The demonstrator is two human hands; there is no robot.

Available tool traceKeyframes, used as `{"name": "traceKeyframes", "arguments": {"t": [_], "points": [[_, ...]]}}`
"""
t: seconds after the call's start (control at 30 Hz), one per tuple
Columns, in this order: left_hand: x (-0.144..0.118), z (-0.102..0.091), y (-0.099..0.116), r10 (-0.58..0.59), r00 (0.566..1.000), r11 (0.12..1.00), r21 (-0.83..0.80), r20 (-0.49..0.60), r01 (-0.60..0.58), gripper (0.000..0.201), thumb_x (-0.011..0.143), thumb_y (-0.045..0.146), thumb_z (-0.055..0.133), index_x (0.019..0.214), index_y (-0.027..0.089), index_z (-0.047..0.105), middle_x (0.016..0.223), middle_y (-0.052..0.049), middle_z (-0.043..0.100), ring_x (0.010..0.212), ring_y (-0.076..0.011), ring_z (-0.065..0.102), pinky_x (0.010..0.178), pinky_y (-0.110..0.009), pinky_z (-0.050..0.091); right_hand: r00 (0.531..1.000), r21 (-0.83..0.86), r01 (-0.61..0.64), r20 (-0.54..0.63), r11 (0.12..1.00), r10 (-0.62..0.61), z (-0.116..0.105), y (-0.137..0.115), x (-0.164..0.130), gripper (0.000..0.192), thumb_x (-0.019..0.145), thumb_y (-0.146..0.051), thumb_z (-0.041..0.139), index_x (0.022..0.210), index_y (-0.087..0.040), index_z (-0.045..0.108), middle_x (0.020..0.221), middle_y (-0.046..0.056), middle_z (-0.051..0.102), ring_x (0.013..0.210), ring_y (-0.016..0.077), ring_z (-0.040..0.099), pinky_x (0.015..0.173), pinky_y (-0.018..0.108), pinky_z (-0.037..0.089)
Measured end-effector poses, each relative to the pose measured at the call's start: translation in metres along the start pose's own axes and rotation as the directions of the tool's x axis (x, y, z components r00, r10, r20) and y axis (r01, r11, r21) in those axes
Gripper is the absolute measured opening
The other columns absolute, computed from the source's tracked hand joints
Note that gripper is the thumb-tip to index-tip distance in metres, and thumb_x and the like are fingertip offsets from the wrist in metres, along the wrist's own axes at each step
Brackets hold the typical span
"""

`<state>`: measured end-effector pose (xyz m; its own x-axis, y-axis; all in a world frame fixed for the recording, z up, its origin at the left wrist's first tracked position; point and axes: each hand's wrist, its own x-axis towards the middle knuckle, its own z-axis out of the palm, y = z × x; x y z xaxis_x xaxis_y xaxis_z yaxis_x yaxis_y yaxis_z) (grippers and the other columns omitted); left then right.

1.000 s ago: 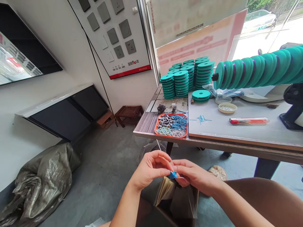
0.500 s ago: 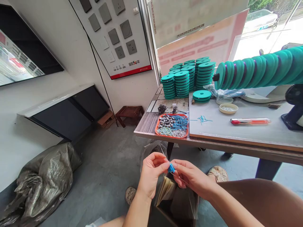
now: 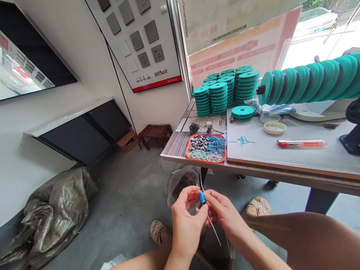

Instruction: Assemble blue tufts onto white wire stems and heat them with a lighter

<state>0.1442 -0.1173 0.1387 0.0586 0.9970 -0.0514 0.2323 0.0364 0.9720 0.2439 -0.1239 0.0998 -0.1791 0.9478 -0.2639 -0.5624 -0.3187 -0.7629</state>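
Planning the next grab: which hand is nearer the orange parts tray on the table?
Probably the left hand: it sits more directly below the orange tray. The right hand pinches the blue piece with it.

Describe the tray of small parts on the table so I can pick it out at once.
Start at the table and follow its near edge to the left corner. The orange tray sits there, in front of the stacked teal discs. It alone holds sorted heaps of grey, blue and pale small parts.

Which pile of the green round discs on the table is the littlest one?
The short stack of green discs standing alone in front, nearest the white dish. It is only a few discs high; the tall stacks behind are far higher.
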Motion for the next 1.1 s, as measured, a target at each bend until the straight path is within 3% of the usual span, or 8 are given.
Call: {"name": "traceKeyframes", "arguments": {"t": [0.13,0.3,0.43,0.67,0.9,1.1], "points": [[-0.001,-0.003,-0.001,-0.006,1.000,1.000,-0.020,-0.019,0.006,0.027,0.067,0.011,0.062,0.092,0.016,0.056,0.089,-0.004,0.062,0.085,-0.0124,0.060,0.081,-0.022,0.048,1.000,-0.017,0.007,-0.019,1.000,-0.008,0.004,0.001,-0.004,0.045,0.070,-0.056,0.061,0.074,-0.014,0.047,0.050,-0.005,0.050,0.041,0.0047,0.045,0.044,0.017,0.035],[0.005,-0.018,0.006,-0.070,0.987,0.962,-0.251,0.143,0.105,0.030,0.061,0.011,0.069,0.087,0.014,0.055,0.079,-0.001,0.061,0.074,-0.0097,0.058,0.071,-0.020,0.049,0.991,-0.055,-0.024,0.130,0.998,0.031,-0.004,-0.009,-0.006,0.039,0.074,-0.048,0.062,0.069,-0.012,0.047,0.054,-0.002,0.054,0.045,0.0045,0.046,0.048,0.017,0.035],[0.007,-0.024,0.012,-0.095,0.963,0.944,-0.283,0.251,0.167,0.034,0.057,0.006,0.069,0.087,0.014,0.055,0.079,-0.002,0.061,0.075,-0.0094,0.057,0.070,-0.020,0.049,0.976,-0.091,-0.050,0.205,0.995,0.067,-0.013,-0.013,-0.007,0.034,0.073,-0.042,0.065,0.071,-0.010,0.051,0.057,0.001,0.056,0.046,0.0055,0.047,0.049,0.018,0.036],[0.007,-0.023,0.009,-0.111,0.966,0.942,-0.285,0.235,0.178,0.035,0.054,0.003,0.070,0.084,0.014,0.057,0.078,-0.001,0.061,0.073,-0.0088,0.055,0.067,-0.019,0.047,0.977,-0.119,-0.049,0.199,0.992,0.072,-0.012,-0.013,-0.007,0.038,0.073,-0.046,0.064,0.071,-0.010,0.053,0.057,0.001,0.056,0.048,0.0061,0.047,0.051,0.020,0.037],[0.005,-0.025,0.006,-0.235,0.946,0.846,-0.432,0.224,0.312,0.039,0.054,0.003,0.071,0.088,0.014,0.055,0.078,-0.002,0.063,0.069,-0.0076,0.056,0.067,-0.019,0.046,0.988,-0.199,0.022,0.154,0.980,0.010,-0.002,-0.016,-0.009,0.045,0.072,-0.055,0.060,0.066,-0.012,0.050,0.054,0.001,0.054,0.046,0.0068,0.044,0.052,0.022,0.035],[0.002,-0.023,0.005,-0.278,0.933,0.800,-0.484,0.226,0.356,0.042,0.051,0.005,0.074,0.086,0.014,0.054,0.077,-0.002,0.063,0.066,-0.0081,0.057,0.064,-0.020,0.047,0.991,-0.245,0.070,0.127,0.967,-0.040,-0.002,-0.012,-0.008,0.044,0.072,-0.055,0.060,0.065,-0.013,0.048,0.053,0.001,0.053,0.047,0.0079,0.044,0.051,0.023,0.035]]}}
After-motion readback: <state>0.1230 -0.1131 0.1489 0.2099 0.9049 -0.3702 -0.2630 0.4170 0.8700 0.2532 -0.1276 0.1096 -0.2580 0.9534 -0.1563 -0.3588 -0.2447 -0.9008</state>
